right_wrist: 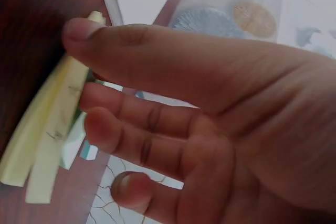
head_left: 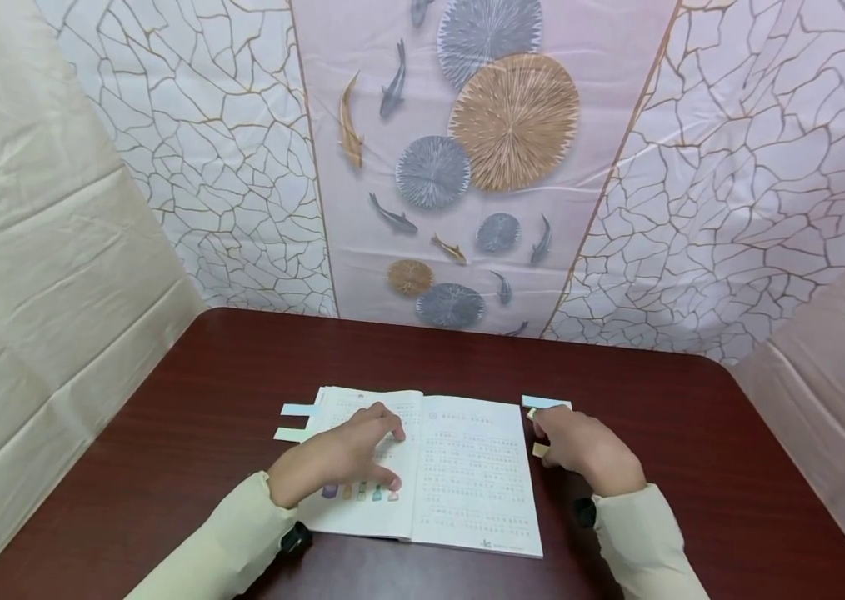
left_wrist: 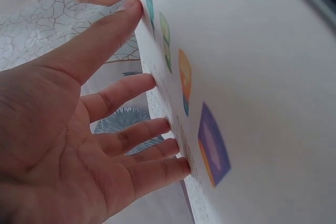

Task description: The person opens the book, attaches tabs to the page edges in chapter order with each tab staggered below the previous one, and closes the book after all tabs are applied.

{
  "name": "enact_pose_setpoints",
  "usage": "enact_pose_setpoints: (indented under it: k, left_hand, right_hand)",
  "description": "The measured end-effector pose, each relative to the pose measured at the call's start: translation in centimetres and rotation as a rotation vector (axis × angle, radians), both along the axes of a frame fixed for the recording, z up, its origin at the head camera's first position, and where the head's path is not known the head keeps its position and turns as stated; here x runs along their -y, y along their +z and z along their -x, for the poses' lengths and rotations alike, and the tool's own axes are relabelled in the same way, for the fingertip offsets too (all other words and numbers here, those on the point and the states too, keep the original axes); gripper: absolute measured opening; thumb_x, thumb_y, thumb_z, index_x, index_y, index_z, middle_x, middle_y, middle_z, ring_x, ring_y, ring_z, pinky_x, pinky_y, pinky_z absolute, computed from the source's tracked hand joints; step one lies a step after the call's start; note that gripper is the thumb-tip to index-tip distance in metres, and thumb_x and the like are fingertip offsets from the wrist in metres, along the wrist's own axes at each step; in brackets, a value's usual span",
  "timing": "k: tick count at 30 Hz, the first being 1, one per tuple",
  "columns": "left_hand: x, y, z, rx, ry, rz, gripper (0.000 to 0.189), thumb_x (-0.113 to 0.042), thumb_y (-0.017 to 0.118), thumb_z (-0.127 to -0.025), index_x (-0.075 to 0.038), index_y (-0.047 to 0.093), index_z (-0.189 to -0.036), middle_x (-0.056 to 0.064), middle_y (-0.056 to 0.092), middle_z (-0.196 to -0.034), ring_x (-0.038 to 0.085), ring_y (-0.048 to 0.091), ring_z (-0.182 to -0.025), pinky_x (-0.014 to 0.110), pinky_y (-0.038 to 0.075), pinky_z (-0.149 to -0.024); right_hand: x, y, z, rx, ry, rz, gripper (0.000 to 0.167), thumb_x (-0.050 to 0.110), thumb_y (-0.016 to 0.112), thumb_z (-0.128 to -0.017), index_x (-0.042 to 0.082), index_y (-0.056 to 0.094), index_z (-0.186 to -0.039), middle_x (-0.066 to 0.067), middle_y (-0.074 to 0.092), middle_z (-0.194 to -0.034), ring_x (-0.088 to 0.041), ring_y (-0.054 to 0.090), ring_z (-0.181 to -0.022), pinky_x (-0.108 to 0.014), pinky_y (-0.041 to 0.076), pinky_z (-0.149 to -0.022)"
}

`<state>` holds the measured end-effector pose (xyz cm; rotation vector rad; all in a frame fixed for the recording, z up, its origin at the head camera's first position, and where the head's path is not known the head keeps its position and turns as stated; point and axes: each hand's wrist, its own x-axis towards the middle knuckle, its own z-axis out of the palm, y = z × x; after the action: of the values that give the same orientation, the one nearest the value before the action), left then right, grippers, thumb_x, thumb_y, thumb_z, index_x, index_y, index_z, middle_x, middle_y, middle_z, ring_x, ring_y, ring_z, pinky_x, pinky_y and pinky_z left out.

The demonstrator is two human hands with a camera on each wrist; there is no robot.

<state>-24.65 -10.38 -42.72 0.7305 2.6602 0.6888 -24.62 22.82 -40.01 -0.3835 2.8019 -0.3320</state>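
An open book (head_left: 475, 475) with printed text lies on the table. My left hand (head_left: 351, 454) rests on its left page, thumb and fingers spread and fingertips touching the paper beside a row of small coloured pictures (left_wrist: 185, 77). To the right of the book, my right hand (head_left: 591, 450) pinches yellow sticky tabs (right_wrist: 63, 114) between thumb and fingertips. The tabs are long, narrow strips that fan apart at one end, one bearing dark marks. The hand's back covers most of them in the head view.
A light blue sticky tab (head_left: 546, 402) lies just beyond my right hand. From the book's left edge stick out a blue tab (head_left: 298, 410) and a green tab (head_left: 291, 434). The dark red-brown table (head_left: 257, 350) meets a patterned cloth backdrop (head_left: 242, 167).
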Motion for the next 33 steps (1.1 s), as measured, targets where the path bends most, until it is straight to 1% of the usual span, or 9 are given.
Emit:
enact_pose_setpoints:
  k: [5, 11, 14, 17, 21, 24, 26, 30, 33]
  left_hand:
    - [0.0, -0.3, -0.1, 0.027, -0.005, -0.024, 0.053, -0.026, 0.095, -0.080, -0.009, 0.068, -0.122, 0.006, 0.056, -0.129, 0.024, 0.051, -0.124, 0.046, 0.048, -0.105]
    - [0.0, -0.7, -0.2, 0.025, -0.007, -0.012, 0.053, -0.026, 0.096, -0.079, -0.010, 0.068, -0.121, 0.003, 0.056, -0.126, 0.022, 0.052, -0.121, 0.044, 0.049, -0.102]
    - [0.0, -0.8, -0.2, 0.017, -0.007, -0.002, 0.053, -0.027, 0.096, -0.079, -0.011, 0.068, -0.121, 0.003, 0.056, -0.126, 0.022, 0.052, -0.120, 0.043, 0.049, -0.102]
    - [0.1, -0.8, -0.2, 0.008, -0.010, 0.000, 0.053, -0.027, 0.096, -0.079, -0.010, 0.068, -0.121, 0.002, 0.056, -0.124, 0.021, 0.052, -0.118, 0.043, 0.049, -0.101]
    - [0.1, -0.8, -0.2, -0.003, -0.009, 0.009, 0.054, -0.029, 0.096, -0.079, -0.011, 0.068, -0.121, 0.002, 0.056, -0.124, 0.020, 0.052, -0.116, 0.042, 0.049, -0.100]
    - [0.2, -0.7, -0.2, -0.012, -0.007, 0.018, 0.055, -0.030, 0.096, -0.079, -0.011, 0.068, -0.122, 0.003, 0.056, -0.125, 0.019, 0.052, -0.116, 0.041, 0.049, -0.100]
    - [0.2, -0.6, -0.2, -0.015, -0.003, 0.022, 0.055, -0.030, 0.095, -0.080, -0.011, 0.068, -0.123, 0.003, 0.056, -0.126, 0.019, 0.052, -0.116, 0.041, 0.049, -0.101]
    - [0.2, -0.2, -0.3, -0.033, -0.003, 0.029, 0.053, -0.030, 0.094, -0.081, -0.010, 0.068, -0.124, 0.005, 0.056, -0.131, 0.021, 0.052, -0.121, 0.041, 0.049, -0.103]
    - [0.2, 0.2, -0.3, -0.064, -0.007, 0.039, 0.051, -0.029, 0.094, -0.082, -0.010, 0.070, -0.122, 0.007, 0.056, -0.136, 0.025, 0.051, -0.126, 0.043, 0.049, -0.104]
  right_hand:
    - [0.3, -0.8, -0.3, -0.013, -0.023, -0.053, 0.032, -0.004, 0.078, -0.089, 0.009, 0.053, -0.075, -0.004, 0.050, -0.072, -0.017, 0.045, -0.064, -0.031, 0.038, -0.060]
    - [0.2, -1.5, -0.6, -0.017, -0.041, -0.028, 0.038, -0.007, 0.070, -0.090, 0.011, 0.048, -0.064, 0.001, 0.039, -0.061, -0.013, 0.034, -0.056, -0.028, 0.031, -0.055]
    - [0.4, -1.0, -0.8, -0.015, -0.049, -0.006, 0.037, -0.007, 0.067, -0.089, 0.012, 0.045, -0.065, 0.001, 0.036, -0.061, -0.013, 0.030, -0.055, -0.029, 0.029, -0.055]
    - [1.3, -0.1, -1.0, -0.042, -0.038, -0.018, 0.031, -0.003, 0.071, -0.089, 0.011, 0.051, -0.070, -0.001, 0.043, -0.063, -0.014, 0.035, -0.056, -0.030, 0.032, -0.055]
    - [3.6, 1.2, -1.4, -0.120, 0.039, -0.053, 0.017, 0.003, 0.080, -0.088, 0.008, 0.063, -0.085, -0.003, 0.058, -0.074, -0.015, 0.047, -0.061, -0.032, 0.042, -0.057]
    - [5.6, 1.5, -1.9, -0.195, 0.135, -0.051, 0.017, 0.005, 0.082, -0.086, 0.007, 0.066, -0.092, -0.002, 0.062, -0.081, -0.016, 0.051, -0.064, -0.035, 0.047, -0.060]
    - [7.0, 1.4, -2.2, -0.223, 0.194, -0.034, 0.017, 0.005, 0.082, -0.086, 0.009, 0.066, -0.091, -0.001, 0.062, -0.080, -0.015, 0.051, -0.064, -0.036, 0.047, -0.060]
    - [9.3, 0.8, -2.7, -0.213, 0.289, 0.013, 0.018, 0.009, 0.084, -0.086, 0.013, 0.067, -0.090, 0.006, 0.062, -0.081, -0.010, 0.050, -0.065, -0.032, 0.046, -0.060]
    - [10.3, 0.2, -2.8, -0.210, 0.333, 0.018, 0.019, 0.011, 0.086, -0.086, 0.015, 0.069, -0.091, 0.009, 0.062, -0.082, -0.007, 0.050, -0.066, -0.030, 0.047, -0.061]
